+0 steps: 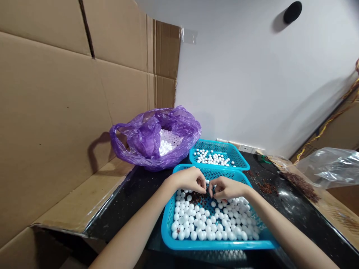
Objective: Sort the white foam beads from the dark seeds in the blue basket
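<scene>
A blue plastic basket [168,220] sits near me on a black table, with several white balls [207,224] and some dark brown bits [199,197] in it. Both hands hover over its far half. My left hand [189,180] is curled, its fingertips pinched together just above the brown bits. My right hand [226,188] is curled too, fingertips pinched close to the left hand's. What either pinch holds is too small to make out.
A second blue basket [241,158] with white balls stands behind the first. A purple plastic bag [140,142] of white balls lies at the back left. Cardboard [56,112] walls the left side. Brown bits [267,186] and a clear bag [331,166] lie to the right.
</scene>
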Motion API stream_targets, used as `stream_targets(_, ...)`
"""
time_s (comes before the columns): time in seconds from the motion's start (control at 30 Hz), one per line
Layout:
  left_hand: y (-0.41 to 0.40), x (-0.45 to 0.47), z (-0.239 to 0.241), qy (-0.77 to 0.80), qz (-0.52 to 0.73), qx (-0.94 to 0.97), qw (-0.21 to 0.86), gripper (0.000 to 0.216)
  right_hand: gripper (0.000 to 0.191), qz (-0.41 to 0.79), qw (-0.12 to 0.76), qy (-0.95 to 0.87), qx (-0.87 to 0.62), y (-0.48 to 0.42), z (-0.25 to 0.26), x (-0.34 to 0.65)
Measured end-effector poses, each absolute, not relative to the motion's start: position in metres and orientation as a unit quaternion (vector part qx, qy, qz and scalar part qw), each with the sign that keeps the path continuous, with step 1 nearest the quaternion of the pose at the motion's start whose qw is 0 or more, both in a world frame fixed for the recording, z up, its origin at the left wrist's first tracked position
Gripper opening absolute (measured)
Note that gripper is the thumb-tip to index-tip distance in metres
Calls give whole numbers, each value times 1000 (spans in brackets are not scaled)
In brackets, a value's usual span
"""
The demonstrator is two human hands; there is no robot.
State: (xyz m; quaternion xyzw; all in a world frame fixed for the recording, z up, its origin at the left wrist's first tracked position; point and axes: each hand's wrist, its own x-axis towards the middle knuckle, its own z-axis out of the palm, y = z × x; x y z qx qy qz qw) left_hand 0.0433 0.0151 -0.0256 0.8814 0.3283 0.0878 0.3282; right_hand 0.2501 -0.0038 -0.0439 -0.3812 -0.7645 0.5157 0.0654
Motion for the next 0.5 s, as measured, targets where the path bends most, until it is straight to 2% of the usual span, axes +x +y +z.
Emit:
stream_targets(0.1, 16, 42, -27, 323, 55, 885, 332, 7, 15, 529, 50, -764, -367, -6, -41, 249)
stream_targets(0.23, 19, 41, -31, 314, 25, 887, 338, 5, 26, 532, 22, -771, -350, -10, -41, 246)
stream_targets(0.5, 17, 41, -31, 316, -14, 886, 340, 10, 30, 508, 14, -785, -354, -15, -44, 240)
